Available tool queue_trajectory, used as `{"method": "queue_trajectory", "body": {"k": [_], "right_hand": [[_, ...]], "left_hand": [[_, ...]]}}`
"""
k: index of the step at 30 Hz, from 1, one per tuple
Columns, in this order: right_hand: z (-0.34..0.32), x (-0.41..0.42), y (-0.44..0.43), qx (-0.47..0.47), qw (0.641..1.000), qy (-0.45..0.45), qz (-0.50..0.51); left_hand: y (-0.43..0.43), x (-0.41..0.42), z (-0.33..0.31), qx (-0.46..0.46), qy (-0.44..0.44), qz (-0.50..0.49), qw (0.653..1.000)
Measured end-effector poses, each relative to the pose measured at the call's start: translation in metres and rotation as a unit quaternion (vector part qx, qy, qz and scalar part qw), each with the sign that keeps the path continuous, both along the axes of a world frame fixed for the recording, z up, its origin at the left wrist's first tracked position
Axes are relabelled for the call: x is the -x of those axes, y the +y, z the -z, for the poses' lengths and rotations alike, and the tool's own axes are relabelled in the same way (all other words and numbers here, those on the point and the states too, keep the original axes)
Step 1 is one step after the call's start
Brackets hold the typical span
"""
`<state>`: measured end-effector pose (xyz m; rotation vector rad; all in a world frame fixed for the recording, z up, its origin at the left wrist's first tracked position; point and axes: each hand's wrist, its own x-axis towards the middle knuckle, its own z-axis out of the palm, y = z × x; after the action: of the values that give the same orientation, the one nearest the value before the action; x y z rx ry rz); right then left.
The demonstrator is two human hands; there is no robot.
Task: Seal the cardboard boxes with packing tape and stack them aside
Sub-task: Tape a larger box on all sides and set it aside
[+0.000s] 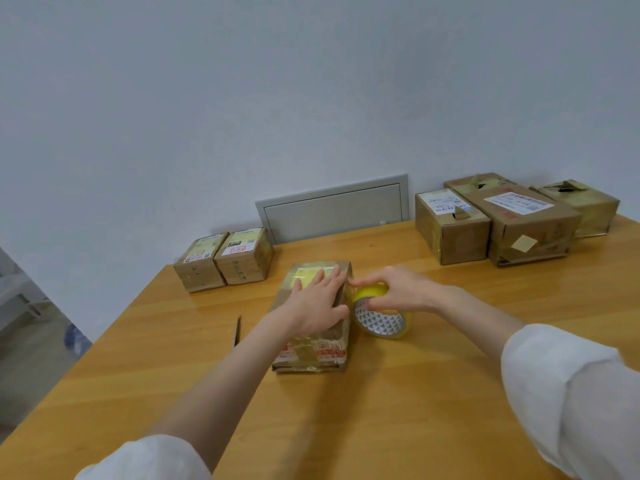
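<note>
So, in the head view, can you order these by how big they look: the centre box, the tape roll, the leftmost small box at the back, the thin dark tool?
1. centre box
2. tape roll and leftmost small box: they look alike; the box is farther away, so unranked
3. thin dark tool

Two arms are seen, each clothed in a loose white sleeve. The left sleeve (145, 459) is shown only as a soft, rounded end of plain light fabric at the lower edge of the view. The right sleeve (571, 393) is seen more fully: it is wide and slightly creased, shaded grey-blue in its gentle folds, and finished with a plain rounded hem. Past the hems, the left forearm (225, 382) and the right forearm (478, 306) are left uncovered down to the left hand (317, 304) and the right hand (398, 289).
</note>
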<state>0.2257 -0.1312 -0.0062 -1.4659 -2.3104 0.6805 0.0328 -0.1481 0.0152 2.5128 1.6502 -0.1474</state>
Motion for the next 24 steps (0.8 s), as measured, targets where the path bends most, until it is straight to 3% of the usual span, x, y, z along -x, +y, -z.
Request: {"method": "queue_trajectory", "body": {"k": [3, 7, 9, 14, 17, 20, 22, 24], "right_hand": [[0.004, -0.001, -0.003, -0.012, 0.999, -0.029, -0.010], [0.020, -0.012, -0.008, 0.025, 0.998, 0.056, 0.025], [0.028, -0.021, -0.009, 0.047, 0.995, 0.078, 0.043], [0.027, -0.026, -0.011, 0.028, 0.995, 0.062, 0.070], [-0.002, -0.019, -0.011, -0.060, 0.974, 0.188, 0.111], [-0.047, -0.010, -0.008, -0.110, 0.929, 0.328, 0.130], [-0.069, -0.002, -0.006, -0.093, 0.915, 0.376, 0.114], [-0.077, 0.009, -0.006, -0.090, 0.926, 0.355, 0.096]], "left_hand": [[-0.002, 0.003, -0.004, 0.012, -0.014, -0.009, 1.000], [-0.010, 0.008, 0.001, -0.043, 0.017, -0.106, 0.993], [-0.012, 0.012, 0.000, -0.028, 0.020, -0.160, 0.986], [-0.016, 0.012, -0.006, -0.036, -0.036, -0.192, 0.980], [-0.013, 0.011, -0.015, -0.058, -0.166, -0.205, 0.963], [-0.012, 0.016, -0.033, 0.069, -0.413, -0.256, 0.871], [-0.013, 0.021, -0.040, 0.146, -0.447, -0.268, 0.841], [-0.016, 0.027, -0.040, 0.170, -0.424, -0.257, 0.852]]}}
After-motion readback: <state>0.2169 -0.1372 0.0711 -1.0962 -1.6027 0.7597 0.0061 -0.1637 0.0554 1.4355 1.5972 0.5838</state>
